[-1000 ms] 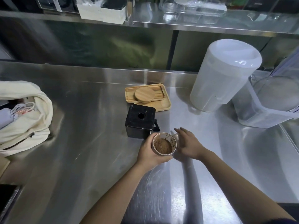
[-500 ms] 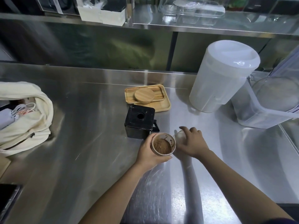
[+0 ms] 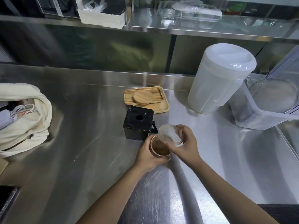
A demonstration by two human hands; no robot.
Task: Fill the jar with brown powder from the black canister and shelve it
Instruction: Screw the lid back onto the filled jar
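A small round jar (image 3: 159,148) holding brown powder stands on the steel counter, gripped around its side by my left hand (image 3: 148,155). My right hand (image 3: 186,145) holds a clear round lid (image 3: 169,135), tilted over the jar's far right rim and partly covering the opening. The square black canister (image 3: 138,122), with a round hole in its top and a handle on its right, sits just behind the jar. The steel shelf (image 3: 202,30) runs along the wall above the counter.
A wooden tray (image 3: 163,107) with a round wooden lid (image 3: 143,97) lies behind the canister. A tall white lidded pitcher (image 3: 218,78) and a clear plastic container (image 3: 265,109) stand at the right. A cream cloth bag (image 3: 24,118) lies at the left. Clear plastic boxes (image 3: 189,12) occupy the shelf.
My right hand has picked the clear lid up from the counter beside the jar and brought it over the jar's opening. My left hand has kept its hold on the jar.
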